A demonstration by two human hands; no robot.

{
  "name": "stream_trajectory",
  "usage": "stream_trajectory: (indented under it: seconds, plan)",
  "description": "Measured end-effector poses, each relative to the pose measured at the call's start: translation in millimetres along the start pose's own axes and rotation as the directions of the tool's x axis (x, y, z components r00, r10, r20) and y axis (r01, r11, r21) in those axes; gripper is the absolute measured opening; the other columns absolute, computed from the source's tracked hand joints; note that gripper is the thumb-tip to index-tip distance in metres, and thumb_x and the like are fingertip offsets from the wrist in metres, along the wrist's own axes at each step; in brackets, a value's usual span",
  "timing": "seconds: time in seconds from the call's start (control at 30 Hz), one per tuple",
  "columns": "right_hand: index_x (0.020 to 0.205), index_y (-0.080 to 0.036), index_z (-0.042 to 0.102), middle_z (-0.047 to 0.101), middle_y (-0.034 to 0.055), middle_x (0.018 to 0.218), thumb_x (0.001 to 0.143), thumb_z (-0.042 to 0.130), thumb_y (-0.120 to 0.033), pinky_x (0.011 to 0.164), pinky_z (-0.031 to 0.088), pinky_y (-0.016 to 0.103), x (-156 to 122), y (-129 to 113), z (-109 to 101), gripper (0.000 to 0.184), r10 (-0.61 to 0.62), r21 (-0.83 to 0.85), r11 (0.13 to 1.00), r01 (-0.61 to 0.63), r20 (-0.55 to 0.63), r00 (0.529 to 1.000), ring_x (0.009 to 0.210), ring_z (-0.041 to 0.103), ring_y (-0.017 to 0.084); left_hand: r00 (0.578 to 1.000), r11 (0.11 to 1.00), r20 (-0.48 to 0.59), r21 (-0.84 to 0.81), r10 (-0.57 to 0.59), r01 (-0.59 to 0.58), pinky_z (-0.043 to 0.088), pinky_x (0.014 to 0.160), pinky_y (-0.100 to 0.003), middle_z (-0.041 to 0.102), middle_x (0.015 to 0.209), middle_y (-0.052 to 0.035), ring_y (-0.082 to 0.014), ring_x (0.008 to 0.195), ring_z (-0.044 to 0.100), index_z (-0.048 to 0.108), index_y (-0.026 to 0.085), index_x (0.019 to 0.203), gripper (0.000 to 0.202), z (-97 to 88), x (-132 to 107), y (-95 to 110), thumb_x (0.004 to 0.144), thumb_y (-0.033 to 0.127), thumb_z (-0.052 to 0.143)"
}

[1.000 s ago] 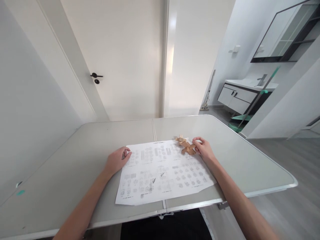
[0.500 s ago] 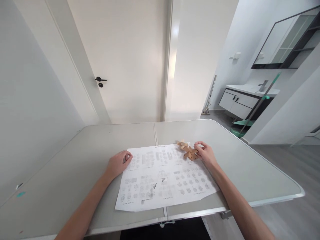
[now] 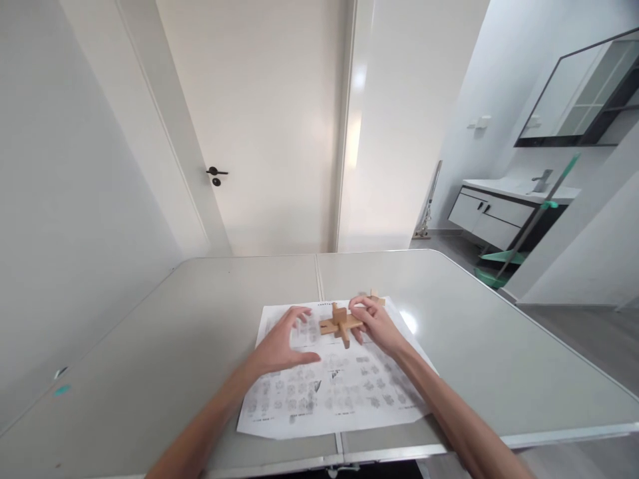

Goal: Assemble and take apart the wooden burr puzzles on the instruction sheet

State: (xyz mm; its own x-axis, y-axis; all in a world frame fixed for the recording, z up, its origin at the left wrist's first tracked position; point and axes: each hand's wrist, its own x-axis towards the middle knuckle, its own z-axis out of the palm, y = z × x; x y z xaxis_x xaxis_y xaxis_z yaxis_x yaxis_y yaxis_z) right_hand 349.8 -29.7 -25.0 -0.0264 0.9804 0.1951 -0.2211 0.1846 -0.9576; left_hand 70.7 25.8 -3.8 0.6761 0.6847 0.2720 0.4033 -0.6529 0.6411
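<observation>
Head view, from left to right: one left hand [image 3: 279,340], one wooden cross [image 3: 340,318], one right hand [image 3: 374,324] and one paler wooden piece [image 3: 375,298] partly hidden behind it; one printed sheet [image 3: 269,426] lies beneath on the desk [image 3: 224,299]. The cross sits between the hands, nearer the right. The left hand is spread wide in a C, apart from the cross; the right pinches the cross's right end.
</observation>
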Motion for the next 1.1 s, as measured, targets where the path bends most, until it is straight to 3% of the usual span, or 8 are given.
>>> stream_trajectory:
  seconds: [0.07,0.13,0.4,0.63,1.1]
  plan:
    - [0.097,-0.021,0.064,0.044,-0.0108,0.049,0.091,0.073,-0.053,0.046,0.038,0.024,8.0,2.8,17.9,0.034,0.001,0.021,1.000,-0.003,0.057,0.998,0.040,0.055,0.014,0.999,0.993,0.036,-0.115,0.028,-0.024,0.049,0.108,-0.050,0.049,0.153,-0.0159,-0.0355,0.133,0.055,0.038,0.028,0.154,0.114,12.7,7.0,10.9,0.059,0.053,0.097]
    - [0.098,-0.021,0.064,0.044,-0.0108,0.049,0.090,0.073,-0.054,0.047,0.040,0.025,12.6,8.1,28.9,0.035,0.003,0.045,0.999,-0.007,0.086,0.996,0.042,0.056,0.014,1.000,0.976,0.006,-0.216,-0.004,0.005,0.046,0.113,-0.052,0.049,0.154,-0.0172,-0.0378,0.140,0.050,0.032,0.028,0.158,0.123,21.3,10.7,15.7,0.057,0.051,0.099]
    - [0.100,-0.021,0.067,0.047,-0.0088,0.053,0.090,0.074,-0.057,0.049,0.044,0.027,14.7,32.0,29.3,0.039,0.025,0.077,0.996,-0.036,0.133,0.991,0.048,0.058,0.015,0.989,0.960,-0.147,-0.278,-0.026,-0.016,0.053,0.106,-0.048,0.067,0.133,-0.0100,-0.0308,0.121,0.065,0.050,0.027,0.140,0.086,30.7,9.5,17.6,0.067,0.039,0.093]
    - [0.105,-0.020,0.066,0.065,-0.0031,0.058,0.092,0.075,-0.053,0.055,0.044,0.028,8.8,25.2,26.0,0.036,0.050,-0.004,0.999,-0.050,0.186,0.981,0.049,0.056,0.014,0.982,0.970,-0.174,-0.242,-0.078,0.034,0.054,0.104,-0.048,0.068,0.132,-0.0112,-0.0309,0.121,0.066,0.051,0.026,0.138,0.081,36.5,12.3,14.6,0.069,0.039,0.091]
    - [0.106,-0.020,0.067,0.062,-0.0041,0.066,0.086,0.080,-0.056,0.055,0.045,0.027,10.6,33.5,31.1,0.043,0.007,-0.006,1.000,-0.007,0.130,0.991,0.055,0.055,0.012,0.978,0.968,-0.183,-0.245,-0.100,0.053,0.056,0.100,-0.048,0.069,0.130,-0.0112,-0.0300,0.116,0.069,0.050,0.026,0.137,0.083,42.2,13.2,3.7,0.066,0.037,0.093]
